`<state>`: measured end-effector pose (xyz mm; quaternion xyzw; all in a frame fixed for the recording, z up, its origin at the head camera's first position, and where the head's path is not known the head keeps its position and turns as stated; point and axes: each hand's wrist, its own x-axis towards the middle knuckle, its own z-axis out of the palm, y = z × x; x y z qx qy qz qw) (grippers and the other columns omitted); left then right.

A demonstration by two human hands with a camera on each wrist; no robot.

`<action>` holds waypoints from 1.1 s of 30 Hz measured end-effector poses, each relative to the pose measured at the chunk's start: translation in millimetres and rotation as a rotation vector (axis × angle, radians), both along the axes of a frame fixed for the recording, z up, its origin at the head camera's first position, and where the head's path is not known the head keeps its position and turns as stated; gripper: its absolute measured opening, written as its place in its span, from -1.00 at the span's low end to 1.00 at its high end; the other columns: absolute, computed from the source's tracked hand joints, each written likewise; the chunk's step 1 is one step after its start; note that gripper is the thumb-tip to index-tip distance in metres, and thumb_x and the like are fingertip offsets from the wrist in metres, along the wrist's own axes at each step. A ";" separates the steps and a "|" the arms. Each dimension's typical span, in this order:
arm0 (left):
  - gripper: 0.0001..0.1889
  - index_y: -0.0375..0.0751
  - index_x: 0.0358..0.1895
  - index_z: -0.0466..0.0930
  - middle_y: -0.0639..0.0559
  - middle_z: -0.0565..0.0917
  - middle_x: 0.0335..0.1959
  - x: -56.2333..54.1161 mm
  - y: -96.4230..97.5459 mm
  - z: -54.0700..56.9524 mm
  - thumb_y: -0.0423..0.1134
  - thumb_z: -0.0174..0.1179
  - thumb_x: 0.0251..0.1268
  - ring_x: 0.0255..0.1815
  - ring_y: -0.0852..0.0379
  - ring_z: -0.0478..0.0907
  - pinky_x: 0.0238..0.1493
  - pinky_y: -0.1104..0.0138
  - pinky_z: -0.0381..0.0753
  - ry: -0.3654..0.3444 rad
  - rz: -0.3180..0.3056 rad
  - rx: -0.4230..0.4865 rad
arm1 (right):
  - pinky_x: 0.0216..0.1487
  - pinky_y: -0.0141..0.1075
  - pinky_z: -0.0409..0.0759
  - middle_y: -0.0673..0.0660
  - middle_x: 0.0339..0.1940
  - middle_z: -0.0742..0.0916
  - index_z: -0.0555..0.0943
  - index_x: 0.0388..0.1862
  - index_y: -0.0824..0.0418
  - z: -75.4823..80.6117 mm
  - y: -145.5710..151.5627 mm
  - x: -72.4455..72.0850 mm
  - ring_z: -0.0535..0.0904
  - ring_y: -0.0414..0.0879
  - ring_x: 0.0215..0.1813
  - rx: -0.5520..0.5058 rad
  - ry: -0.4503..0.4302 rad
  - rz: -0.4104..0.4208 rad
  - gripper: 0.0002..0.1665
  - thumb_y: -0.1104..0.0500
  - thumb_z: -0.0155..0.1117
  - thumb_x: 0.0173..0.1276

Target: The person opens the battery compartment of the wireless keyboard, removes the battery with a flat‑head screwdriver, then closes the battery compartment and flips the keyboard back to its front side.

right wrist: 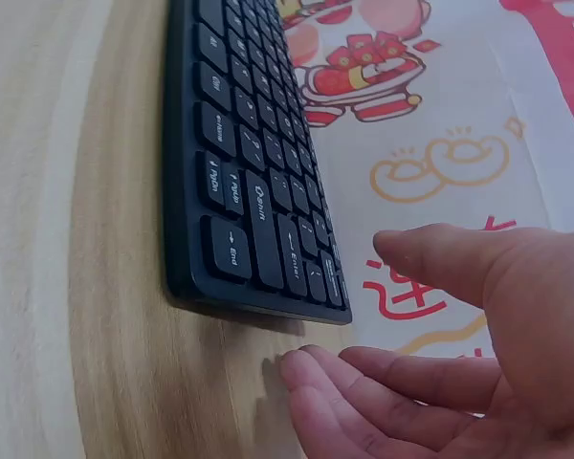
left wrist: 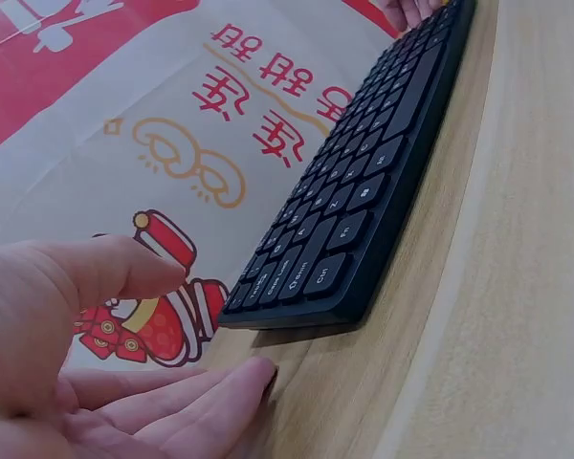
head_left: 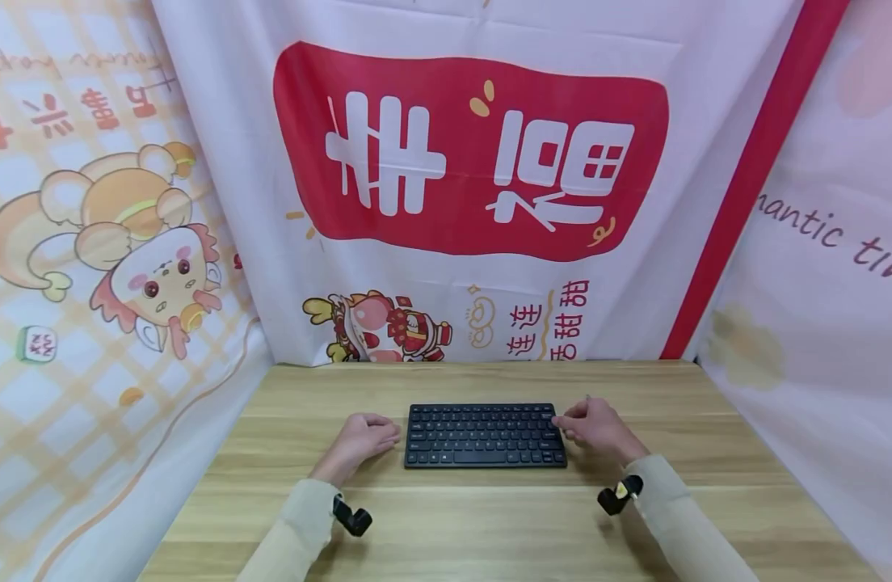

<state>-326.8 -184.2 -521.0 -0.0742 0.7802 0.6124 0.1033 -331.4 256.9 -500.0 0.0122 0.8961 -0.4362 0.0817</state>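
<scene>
A black compact keyboard (head_left: pixel 485 436) lies flat on the wooden table, its long side facing the person. Just off its left end is the left hand (head_left: pixel 363 440); in the left wrist view the thumb (left wrist: pixel 124 271) and fingers (left wrist: pixel 210 406) are spread apart with a gap to the keyboard's corner (left wrist: pixel 297 311). At the opposite end the right hand (head_left: pixel 597 427) is close beside the edge. The right wrist view shows its thumb (right wrist: pixel 440 256) and fingers (right wrist: pixel 364 392) apart, holding nothing, near the keyboard's end (right wrist: pixel 258 301).
The wooden table (head_left: pixel 482 525) stretches toward the person. A white cloth with a red printed banner (head_left: pixel 468 153) hangs behind it, and printed cloths hang on the left (head_left: pixel 119 283) and right (head_left: pixel 817 307). Each wrist carries a small black camera (head_left: pixel 353 516).
</scene>
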 end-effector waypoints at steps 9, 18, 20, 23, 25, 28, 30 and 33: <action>-0.59 -0.55 0.18 0.59 -0.35 0.75 0.07 -9.2 8.9 -0.8 -0.35 0.36 0.37 0.05 -0.09 0.81 0.11 0.21 0.79 -0.008 -0.016 -0.044 | -0.29 -0.32 0.70 0.14 -0.38 0.78 0.75 0.00 0.43 -6.0 0.6 -6.2 0.66 -0.14 -0.36 -0.097 -0.036 0.003 -0.58 0.05 0.44 0.47; -0.58 -0.38 0.05 0.69 -0.17 0.76 -0.05 -16.1 20.0 2.3 -0.17 0.51 0.26 -0.16 0.07 0.69 -0.16 0.29 0.72 0.042 -0.044 -0.300 | -0.39 -0.41 0.54 0.01 -0.50 0.69 0.81 -0.05 0.33 -6.9 -5.7 -16.0 0.55 -0.19 -0.45 -0.018 -0.083 -0.008 -0.59 -0.02 0.42 0.49; -0.60 -0.35 0.02 0.69 -0.16 0.74 -0.08 -16.7 22.0 3.1 -0.14 0.51 0.26 -0.17 0.04 0.65 -0.21 0.29 0.66 0.042 -0.043 -0.336 | -0.42 -0.43 0.50 0.00 -0.56 0.65 0.82 -0.07 0.33 -7.5 -7.7 -18.0 0.51 -0.20 -0.49 -0.006 -0.084 0.006 -0.60 -0.03 0.42 0.49; -0.60 -0.30 0.01 0.69 -0.12 0.72 -0.11 -18.2 26.4 2.3 -0.10 0.51 0.25 -0.16 0.03 0.60 -0.22 0.30 0.58 0.041 -0.040 -0.381 | -0.43 -0.44 0.45 -0.04 -0.61 0.60 0.83 -0.15 0.29 -10.0 -9.6 -21.5 0.48 -0.20 -0.52 0.012 -0.090 0.006 -0.62 -0.03 0.42 0.49; -0.60 -0.28 0.00 0.68 -0.10 0.70 -0.11 -18.6 30.2 1.7 -0.09 0.51 0.25 -0.15 0.02 0.58 -0.20 0.29 0.57 0.046 -0.042 -0.406 | -0.43 -0.43 0.42 -0.05 -0.64 0.56 0.83 -0.23 0.27 -11.2 -10.6 -22.3 0.46 -0.19 -0.53 0.023 -0.090 0.001 -0.64 -0.04 0.41 0.49; -0.61 -0.30 -0.03 0.65 -0.10 0.69 -0.16 -18.1 35.4 0.5 -0.11 0.51 0.25 -0.19 0.03 0.57 -0.21 0.31 0.56 0.071 -0.052 -0.436 | -0.44 -0.41 0.37 -0.07 -0.69 0.51 0.80 -0.35 0.24 -11.8 -12.2 -22.8 0.42 -0.20 -0.57 0.029 -0.087 -0.005 -0.67 0.00 0.43 0.48; -0.63 -0.29 -0.03 0.61 -0.09 0.68 -0.21 -17.2 38.2 -0.5 -0.13 0.50 0.28 -0.25 0.06 0.56 -0.27 0.33 0.54 0.083 -0.063 -0.442 | -0.46 -0.41 0.34 -0.08 -0.72 0.49 0.78 -0.41 0.24 -12.2 -13.0 -22.3 0.40 -0.21 -0.60 0.029 -0.077 -0.008 -0.67 0.02 0.44 0.47; -0.64 -0.30 -0.01 0.58 -0.09 0.66 -0.25 -14.1 40.2 -2.4 -0.15 0.46 0.33 -0.31 0.08 0.55 -0.33 0.32 0.53 0.104 -0.093 -0.451 | -0.50 -0.41 0.30 -0.09 -0.74 0.48 0.74 -0.49 0.24 -14.4 -13.5 -21.8 0.38 -0.22 -0.62 0.014 -0.074 -0.023 -0.64 0.04 0.47 0.45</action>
